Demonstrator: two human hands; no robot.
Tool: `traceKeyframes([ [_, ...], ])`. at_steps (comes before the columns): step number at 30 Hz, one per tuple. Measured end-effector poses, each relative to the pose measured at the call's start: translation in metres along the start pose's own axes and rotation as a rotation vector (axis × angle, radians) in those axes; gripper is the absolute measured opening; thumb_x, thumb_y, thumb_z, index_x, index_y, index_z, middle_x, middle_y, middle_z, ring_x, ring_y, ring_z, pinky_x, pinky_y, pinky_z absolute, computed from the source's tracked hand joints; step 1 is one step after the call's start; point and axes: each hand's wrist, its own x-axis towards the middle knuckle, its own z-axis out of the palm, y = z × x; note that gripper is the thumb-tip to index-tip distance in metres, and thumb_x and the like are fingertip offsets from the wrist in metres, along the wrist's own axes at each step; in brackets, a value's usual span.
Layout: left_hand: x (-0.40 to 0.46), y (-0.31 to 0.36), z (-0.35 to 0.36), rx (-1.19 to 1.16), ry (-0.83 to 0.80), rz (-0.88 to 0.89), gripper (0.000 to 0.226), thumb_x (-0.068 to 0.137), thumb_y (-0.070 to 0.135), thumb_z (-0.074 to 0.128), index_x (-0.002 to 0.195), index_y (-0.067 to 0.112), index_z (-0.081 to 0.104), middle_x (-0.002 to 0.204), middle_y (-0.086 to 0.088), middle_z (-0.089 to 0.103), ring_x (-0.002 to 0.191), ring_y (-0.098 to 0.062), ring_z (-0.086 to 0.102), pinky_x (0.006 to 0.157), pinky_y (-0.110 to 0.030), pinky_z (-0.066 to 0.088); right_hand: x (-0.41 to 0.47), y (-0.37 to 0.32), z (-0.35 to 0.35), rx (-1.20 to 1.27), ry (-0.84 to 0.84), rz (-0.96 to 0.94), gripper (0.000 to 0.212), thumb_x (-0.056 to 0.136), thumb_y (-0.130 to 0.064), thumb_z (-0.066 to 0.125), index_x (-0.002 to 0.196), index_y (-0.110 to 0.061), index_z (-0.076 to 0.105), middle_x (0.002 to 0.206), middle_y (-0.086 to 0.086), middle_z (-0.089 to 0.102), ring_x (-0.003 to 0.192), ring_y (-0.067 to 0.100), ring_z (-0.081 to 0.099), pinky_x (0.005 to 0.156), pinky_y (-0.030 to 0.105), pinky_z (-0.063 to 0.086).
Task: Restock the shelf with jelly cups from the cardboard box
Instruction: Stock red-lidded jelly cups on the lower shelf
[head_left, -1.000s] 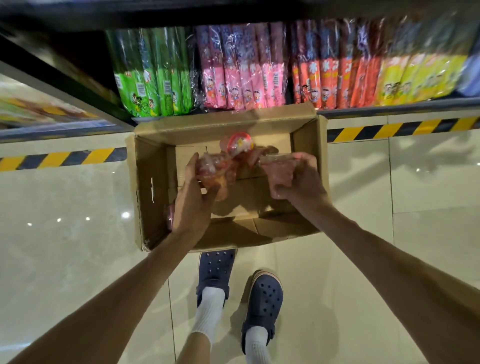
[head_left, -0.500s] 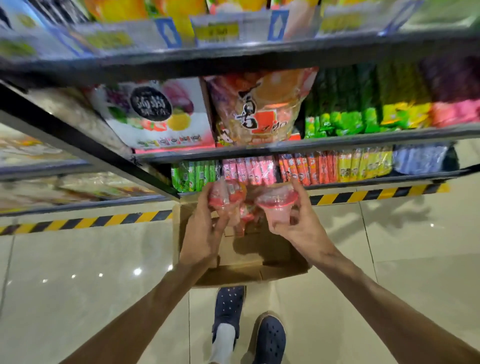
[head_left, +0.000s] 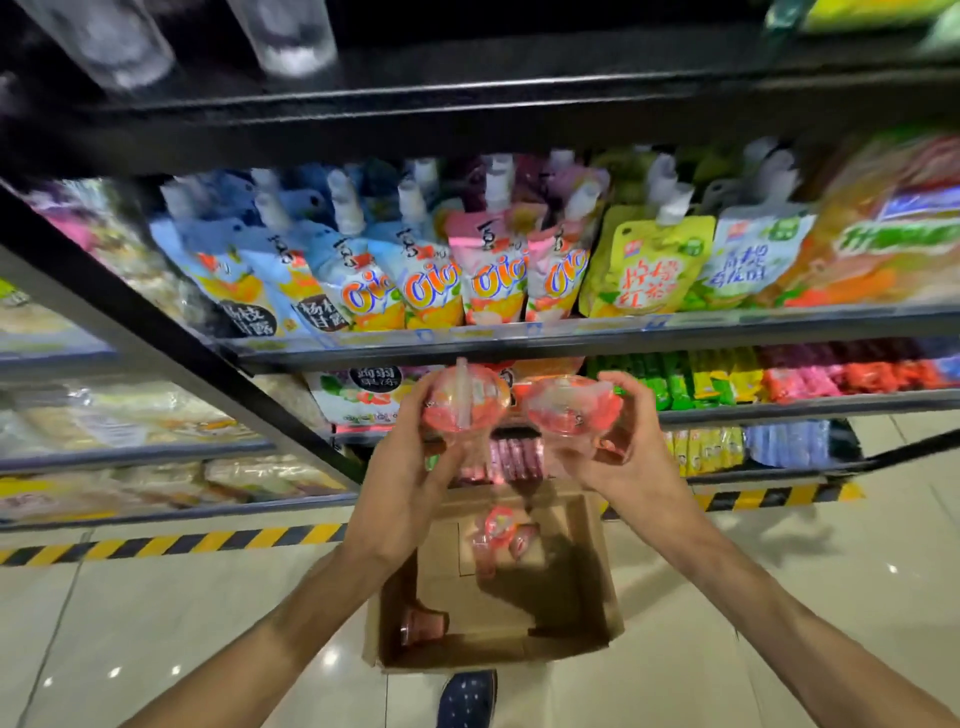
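Note:
My left hand (head_left: 402, 483) holds a pink jelly cup (head_left: 462, 402) with a straw on its lid, raised in front of the shelves. My right hand (head_left: 621, 452) holds another pink jelly cup (head_left: 571, 410) beside it, tilted. Both cups hang above the open cardboard box (head_left: 602, 587) on the floor. Inside the box lie more jelly cups (head_left: 496, 535), and one cup (head_left: 423, 626) sits in its near left corner. The shelf (head_left: 571, 335) with spouted drink pouches runs just above the held cups.
Black shelving holds snack bags (head_left: 363, 395) and coloured stick packs (head_left: 727, 376) on lower levels. A black diagonal upright (head_left: 171, 338) crosses at left. Yellow-black hazard tape (head_left: 171, 543) lines the shelf base. Glossy floor tiles surround the box; my blue shoe (head_left: 467, 699) is below it.
Both hands lifted the jelly cups out of the box and up toward the shelves. The view tilted upward, showing higher shelves.

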Motion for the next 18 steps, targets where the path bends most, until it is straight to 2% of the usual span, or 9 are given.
traceKeyframes([
  [2,-0.006,0.022,-0.015,0.016,0.005,0.038,0.069,0.099,0.027,0.067,0.154,0.044,0.028,0.137,0.028,0.059,0.123,-0.002,0.062,0.108,-0.041,0.050,-0.004,-0.022,-0.008,-0.021,0.004,-0.048,0.083,0.078,-0.020,0.091,0.136,-0.049,0.038,0.124,-0.013,0.064,0.112,0.019,0.070,0.094,0.033,0.057],
  [4,-0.013,0.046,-0.030,0.037,0.021,0.085,0.067,0.099,0.029,0.067,0.152,0.046,0.029,0.133,0.032,0.059,0.120,0.001,0.063,0.102,-0.036,0.052,-0.010,-0.047,-0.014,-0.049,0.001,-0.098,0.083,0.074,-0.034,0.091,0.137,-0.047,0.038,0.123,-0.018,0.063,0.113,0.018,0.069,0.096,0.036,0.055],
  [8,-0.026,0.093,-0.057,0.035,0.048,0.171,0.066,0.099,0.024,0.067,0.150,0.047,0.032,0.129,0.030,0.063,0.118,0.001,0.064,0.099,-0.036,0.055,-0.024,-0.096,-0.025,-0.067,0.013,-0.189,0.079,0.080,-0.008,0.088,0.136,-0.037,0.040,0.124,-0.020,0.060,0.115,0.003,0.063,0.095,0.019,0.054],
  [10,-0.028,0.117,-0.069,-0.004,0.063,0.206,0.067,0.098,0.026,0.069,0.152,0.045,0.033,0.133,0.031,0.061,0.118,-0.002,0.065,0.097,-0.041,0.057,-0.029,-0.123,-0.029,-0.081,0.014,-0.231,0.079,0.080,-0.007,0.086,0.135,-0.039,0.039,0.120,-0.027,0.061,0.115,-0.001,0.063,0.091,0.015,0.052],
  [11,-0.028,0.128,-0.075,-0.025,0.073,0.216,0.067,0.097,0.027,0.070,0.152,0.044,0.034,0.135,0.030,0.059,0.118,-0.003,0.065,0.097,-0.041,0.057,-0.031,-0.135,-0.030,-0.080,0.010,-0.251,0.079,0.080,-0.011,0.086,0.136,-0.040,0.039,0.122,-0.028,0.061,0.116,0.000,0.063,0.092,0.017,0.054],
  [13,-0.024,0.150,-0.086,-0.045,0.111,0.250,0.068,0.095,0.026,0.072,0.150,0.044,0.037,0.138,0.030,0.057,0.122,-0.002,0.063,0.101,-0.038,0.056,-0.033,-0.160,-0.032,-0.059,0.007,-0.296,0.079,0.077,-0.024,0.085,0.138,-0.042,0.039,0.131,-0.021,0.061,0.121,0.007,0.065,0.096,0.026,0.057],
  [15,-0.020,0.171,-0.095,-0.077,0.158,0.283,0.068,0.094,0.022,0.073,0.148,0.045,0.039,0.138,0.030,0.055,0.127,-0.002,0.059,0.104,-0.037,0.054,-0.034,-0.186,-0.034,-0.035,0.015,-0.361,0.081,0.075,-0.028,0.084,0.142,-0.038,0.038,0.138,-0.014,0.058,0.125,0.012,0.064,0.099,0.031,0.057],
  [18,-0.012,0.199,-0.106,-0.087,0.211,0.366,0.066,0.096,0.021,0.071,0.150,0.041,0.038,0.140,0.030,0.053,0.133,-0.002,0.053,0.108,-0.028,0.048,-0.033,-0.220,-0.037,-0.021,0.030,-0.440,0.083,0.077,-0.024,0.081,0.145,-0.032,0.036,0.141,-0.012,0.055,0.126,0.010,0.062,0.099,0.027,0.055],
])
